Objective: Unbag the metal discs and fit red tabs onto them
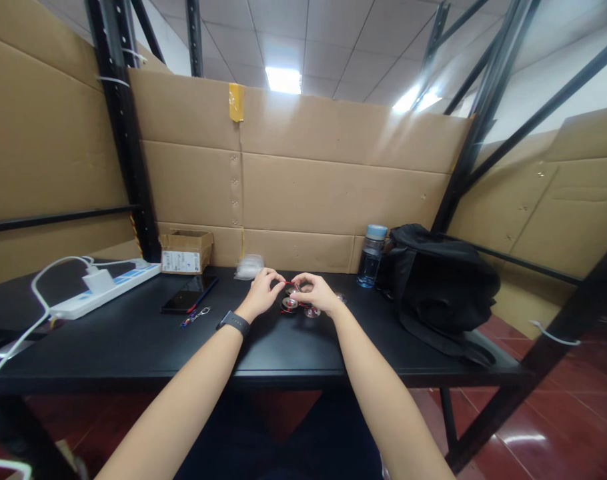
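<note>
Over the middle of the black table my left hand (263, 292), with a dark band on its wrist, pinches the left end of a short red strand (288, 283), either wire or thread. My right hand (317, 293) is closed at the strand's other end, its fingertips partly hidden. Just below the fingers sits a small round spool-like piece (289, 305) with red and dark parts. Beside it, under my right hand, lies a clear round piece (312, 311) with a red centre. Another clear piece (341, 298) shows partly behind my right wrist.
A black phone (189, 295), a small keyring (195, 317), a cardboard box (186, 253) and a white power strip (106, 291) lie to the left. A clear plastic bag (249, 267) is behind my hands. A water bottle (371, 257) and black backpack (438, 287) stand right.
</note>
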Demonstrator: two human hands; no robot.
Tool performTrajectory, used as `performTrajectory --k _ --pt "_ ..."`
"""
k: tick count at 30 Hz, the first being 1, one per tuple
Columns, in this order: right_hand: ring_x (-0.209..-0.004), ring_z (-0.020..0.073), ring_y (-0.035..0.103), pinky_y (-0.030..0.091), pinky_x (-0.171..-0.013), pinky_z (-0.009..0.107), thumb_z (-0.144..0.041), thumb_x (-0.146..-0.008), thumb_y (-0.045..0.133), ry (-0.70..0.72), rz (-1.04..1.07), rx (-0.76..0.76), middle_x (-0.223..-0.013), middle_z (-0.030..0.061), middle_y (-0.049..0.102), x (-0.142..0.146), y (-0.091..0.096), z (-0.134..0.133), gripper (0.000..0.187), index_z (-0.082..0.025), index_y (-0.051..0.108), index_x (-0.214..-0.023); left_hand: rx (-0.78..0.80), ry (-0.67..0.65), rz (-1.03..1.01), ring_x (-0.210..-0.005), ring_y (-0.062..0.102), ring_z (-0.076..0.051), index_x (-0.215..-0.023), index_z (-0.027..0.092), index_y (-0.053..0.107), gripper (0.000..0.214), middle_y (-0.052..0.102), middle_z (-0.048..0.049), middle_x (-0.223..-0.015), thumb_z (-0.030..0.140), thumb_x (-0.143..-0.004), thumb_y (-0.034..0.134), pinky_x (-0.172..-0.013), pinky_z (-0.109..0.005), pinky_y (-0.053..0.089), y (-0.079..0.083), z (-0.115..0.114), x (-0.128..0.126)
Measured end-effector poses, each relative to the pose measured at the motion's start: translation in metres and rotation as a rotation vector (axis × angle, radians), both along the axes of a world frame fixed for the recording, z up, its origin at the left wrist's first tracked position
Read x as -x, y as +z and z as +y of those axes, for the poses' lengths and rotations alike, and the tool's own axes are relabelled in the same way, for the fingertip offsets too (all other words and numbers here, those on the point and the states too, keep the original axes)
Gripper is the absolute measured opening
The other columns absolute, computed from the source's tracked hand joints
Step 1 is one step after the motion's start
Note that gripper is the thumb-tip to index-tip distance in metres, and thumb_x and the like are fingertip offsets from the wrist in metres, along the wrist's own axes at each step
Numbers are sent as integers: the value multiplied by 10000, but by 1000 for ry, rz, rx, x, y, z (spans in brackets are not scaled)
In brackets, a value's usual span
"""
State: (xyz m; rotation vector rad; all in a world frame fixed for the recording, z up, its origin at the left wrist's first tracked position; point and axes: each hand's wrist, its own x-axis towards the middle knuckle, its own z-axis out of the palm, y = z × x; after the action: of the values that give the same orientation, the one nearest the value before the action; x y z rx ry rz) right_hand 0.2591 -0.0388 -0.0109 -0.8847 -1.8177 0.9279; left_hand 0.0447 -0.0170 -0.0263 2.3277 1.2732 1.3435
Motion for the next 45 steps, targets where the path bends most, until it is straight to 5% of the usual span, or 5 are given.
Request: performTrajectory --k 6,12,21,29,45 --pt "-789 173 624 497 -756 300 -392 -556 894 -512 -314 -209 -894 27 685 -35 -3 16 478 -196 737 -962 119 305 56 -1174 559 -277 -973 261 751 209 640 -71 -1161 403 -891 621 -1038 -430 433 8 8 33" --pt "-844 195 682 479 -729 272 -377 -554 904 -721 -504 -8 -912 41 734 -79 -8 22 435 -218 747 -928 274 299 282 -1198 549 -313 -925 304 786 173 680 -52 -1212 407 -842 675 -1020 -447 431 8 8 52" --pt "-819 183 706 482 -699 252 -255 -482 939 -771 -505 134 -851 6 745 -95 -19 29 544 -231 703 -972 186 283 313 -1173 561 -312 -916 299 796 154 691 -63 -1176 383 -843 689 -993 -445 437 0 11 44" --pt "-743 166 702 469 -656 240 -213 -476 928 -768 -454 142 -756 -6 739 -101 -24 31 379 -217 699 -778 161 237 307 -1117 593 -285 -880 301 802 140 717 -44 -1096 376 -820 700 -949 -404 441 -7 16 43" --pt "-734 185 694 483 -641 253 -325 -606 857 -811 -531 146 -787 41 744 -92 -16 24 279 -216 737 -833 141 322 315 -1151 554 -308 -926 303 767 152 664 -58 -1132 346 -808 682 -933 -430 437 -6 13 41"
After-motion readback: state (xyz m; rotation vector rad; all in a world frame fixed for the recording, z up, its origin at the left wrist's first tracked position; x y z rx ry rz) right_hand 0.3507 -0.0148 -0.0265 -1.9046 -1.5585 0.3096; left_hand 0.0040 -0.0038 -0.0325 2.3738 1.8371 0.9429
